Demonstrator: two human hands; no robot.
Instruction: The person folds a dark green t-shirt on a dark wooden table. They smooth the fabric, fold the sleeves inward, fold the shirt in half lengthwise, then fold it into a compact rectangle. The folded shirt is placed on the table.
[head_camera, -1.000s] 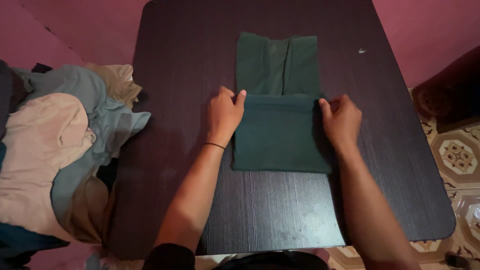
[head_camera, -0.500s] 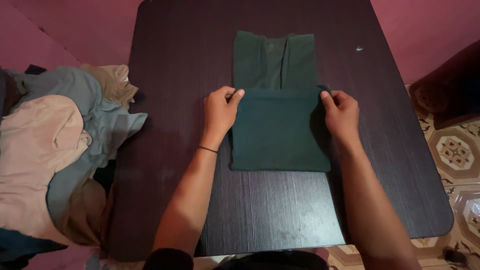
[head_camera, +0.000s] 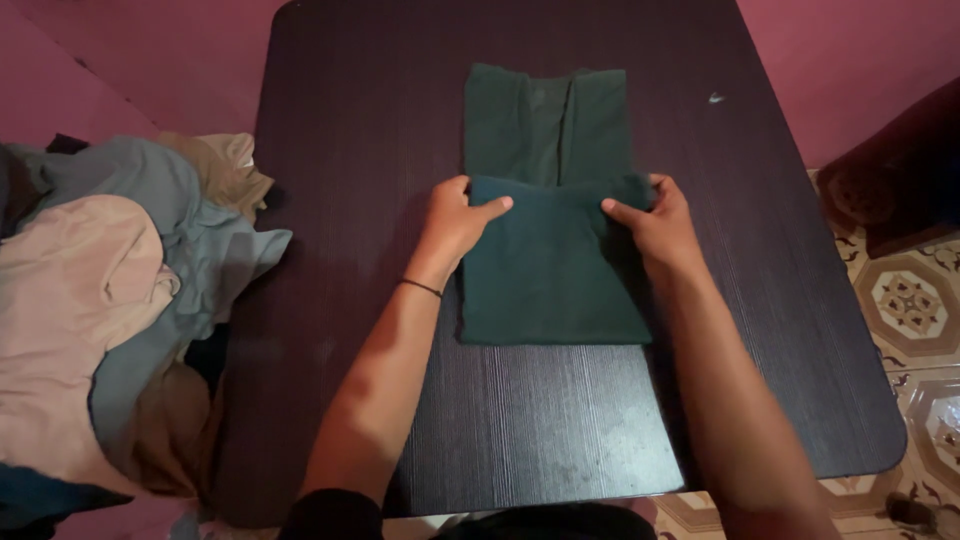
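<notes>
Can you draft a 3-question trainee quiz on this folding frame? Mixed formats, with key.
1. True or false: the left hand and the right hand both grip the top edge of the folded dark green garment.
2. Where is the pile of clothes? A) beyond the garment B) at the table's left edge C) on the tiled floor
3. Fill in: the thin dark band sits on the ___ wrist.

Key: 1 true; 2 B; 3 left. The garment lies on the dark table, near half folded over the far half.
</notes>
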